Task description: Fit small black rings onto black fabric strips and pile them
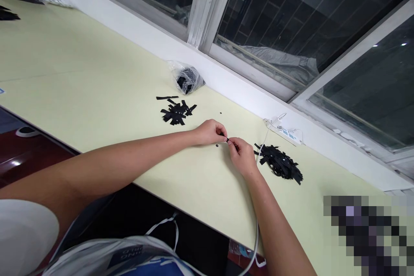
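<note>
The pale yellow flat bench (97, 86) carries 2 heaps of black strip pieces: the larger heap (280, 163) at 3 o'clock of the hands, the smaller heap (177, 112) at 10 o'clock. A clear plastic bag of black parts (187, 78) lies at 11 o'clock. The left hand (209, 132) and right hand (242, 155) meet, fingers pinched on 1 small black piece (227, 139). By judgement, the work is partly done. No legible writing.

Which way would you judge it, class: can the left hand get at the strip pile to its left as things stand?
Probably yes. The left hand sits near the strip pile, with only bare table between them. Its fingertips pinch a small black piece with the right hand, so it would likely have to let go first.
</note>
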